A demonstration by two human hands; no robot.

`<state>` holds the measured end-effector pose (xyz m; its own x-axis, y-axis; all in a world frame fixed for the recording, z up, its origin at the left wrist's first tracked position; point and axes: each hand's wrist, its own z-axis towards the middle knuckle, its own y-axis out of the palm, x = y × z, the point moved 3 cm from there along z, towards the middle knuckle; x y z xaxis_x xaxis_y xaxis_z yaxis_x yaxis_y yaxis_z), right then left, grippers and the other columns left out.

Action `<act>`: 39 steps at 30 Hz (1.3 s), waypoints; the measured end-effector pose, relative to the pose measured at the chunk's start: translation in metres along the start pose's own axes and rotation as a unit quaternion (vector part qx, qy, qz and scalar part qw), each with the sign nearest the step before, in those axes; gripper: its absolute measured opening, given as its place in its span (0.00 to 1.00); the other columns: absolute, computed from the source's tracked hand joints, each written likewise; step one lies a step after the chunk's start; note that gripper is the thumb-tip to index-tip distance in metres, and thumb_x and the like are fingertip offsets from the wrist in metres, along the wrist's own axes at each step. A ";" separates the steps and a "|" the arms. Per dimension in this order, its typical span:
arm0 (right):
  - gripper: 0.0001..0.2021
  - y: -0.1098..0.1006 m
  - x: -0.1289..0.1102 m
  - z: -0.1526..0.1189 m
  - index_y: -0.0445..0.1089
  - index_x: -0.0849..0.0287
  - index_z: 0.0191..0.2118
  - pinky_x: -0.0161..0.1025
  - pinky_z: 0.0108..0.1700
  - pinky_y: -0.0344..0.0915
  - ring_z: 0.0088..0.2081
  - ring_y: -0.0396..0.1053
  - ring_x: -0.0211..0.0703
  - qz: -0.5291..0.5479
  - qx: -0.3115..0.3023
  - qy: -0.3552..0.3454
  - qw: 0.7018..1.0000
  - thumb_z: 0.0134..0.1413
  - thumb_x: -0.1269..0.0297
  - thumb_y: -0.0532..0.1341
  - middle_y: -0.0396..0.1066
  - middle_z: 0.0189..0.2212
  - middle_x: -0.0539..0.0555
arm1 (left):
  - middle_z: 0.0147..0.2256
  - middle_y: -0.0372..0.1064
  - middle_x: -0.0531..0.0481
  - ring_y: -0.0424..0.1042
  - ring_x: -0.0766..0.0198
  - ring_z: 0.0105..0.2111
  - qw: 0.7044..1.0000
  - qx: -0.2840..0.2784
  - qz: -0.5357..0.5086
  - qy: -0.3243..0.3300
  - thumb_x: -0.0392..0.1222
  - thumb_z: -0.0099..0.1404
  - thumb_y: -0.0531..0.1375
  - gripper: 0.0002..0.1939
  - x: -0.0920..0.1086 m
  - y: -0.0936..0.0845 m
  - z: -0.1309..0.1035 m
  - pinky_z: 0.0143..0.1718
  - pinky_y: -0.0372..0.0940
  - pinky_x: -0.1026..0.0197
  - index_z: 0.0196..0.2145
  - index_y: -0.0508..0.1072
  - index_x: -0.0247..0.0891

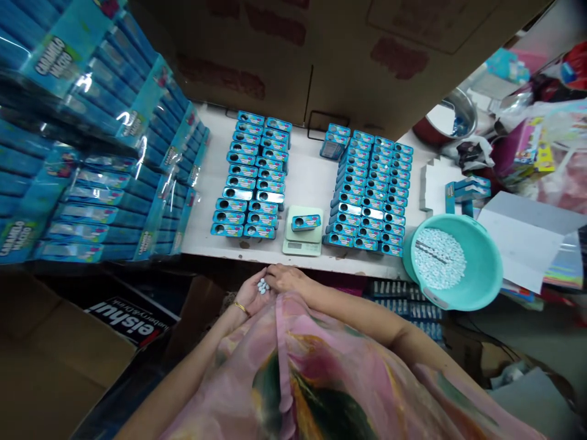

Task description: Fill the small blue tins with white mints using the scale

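My left hand (250,293) is cupped palm up at the table's front edge, with several small white candies (263,285) in it. Over its fingers lies my right hand (285,278), its fingers bent in against the left palm; whatever they pinch is hidden. Just beyond both hands, one blue tin (306,222) with a dark round opening rests on a pale green scale (302,247). Rows of similar blue tins (259,231) stand left of the scale, and more blue tins (353,241) stand to its right.
A turquoise basin (481,260) at the right holds many white candies and dark tongs (431,251). Wrapped blue packs (105,214) are stacked high at the left. A large cardboard box (339,73) borders the back of the white table (302,165). A metal pot (468,110) sits back right.
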<state>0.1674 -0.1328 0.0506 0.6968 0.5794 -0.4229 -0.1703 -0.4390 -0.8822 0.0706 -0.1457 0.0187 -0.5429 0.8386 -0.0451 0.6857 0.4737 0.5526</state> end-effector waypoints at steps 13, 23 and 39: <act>0.08 0.009 0.002 -0.001 0.66 0.60 0.33 0.31 0.31 0.59 0.35 0.60 0.37 0.039 0.015 0.034 0.999 0.55 0.66 0.51 0.63 0.33 0.52 | 0.21 0.68 0.48 0.70 0.67 0.22 0.999 0.021 -0.024 -0.014 0.32 0.62 0.46 0.12 0.001 0.001 0.001 0.30 0.66 0.65 0.34 0.68 0.28; 0.15 -0.054 0.083 -0.049 0.60 0.60 0.47 0.44 0.48 0.57 0.48 0.57 0.45 0.052 0.283 0.239 0.927 0.54 0.65 0.51 0.62 0.44 0.59 | 0.33 0.71 0.36 0.71 0.57 0.36 1.000 -0.005 -0.014 0.020 0.31 0.59 0.49 0.11 0.008 -0.008 0.011 0.33 0.68 0.61 0.36 0.69 0.26; 0.16 -0.085 0.060 -0.022 0.58 0.57 0.49 0.45 0.45 0.53 0.44 0.56 0.47 -0.117 0.143 0.097 0.978 0.54 0.70 0.49 0.62 0.43 0.58 | 0.23 0.70 0.44 0.70 0.63 0.27 0.988 -0.034 -0.091 0.117 0.33 0.60 0.49 0.10 0.038 0.054 0.042 0.31 0.66 0.61 0.31 0.69 0.29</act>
<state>0.2395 -0.0760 0.1045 0.8547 0.4874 -0.1788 -0.1581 -0.0837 -0.9839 0.1075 -0.0774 0.0121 -0.7572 0.6519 0.0406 0.5367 0.5856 0.6075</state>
